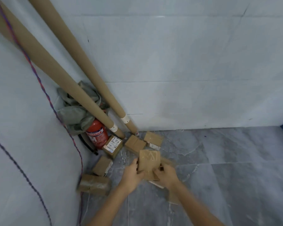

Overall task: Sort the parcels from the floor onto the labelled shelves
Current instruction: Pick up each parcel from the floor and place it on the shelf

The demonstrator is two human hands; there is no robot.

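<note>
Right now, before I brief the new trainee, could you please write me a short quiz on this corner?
1. True or false: the left hand and the right hand hold the same parcel.
2. What stands in the corner beside the labelled parcel? A) a red fire extinguisher B) a blue bucket C) a broom
3. Fill in: ___ long cardboard tubes lean into the corner.

Key: 1 true; 2 A; 3 two.
</note>
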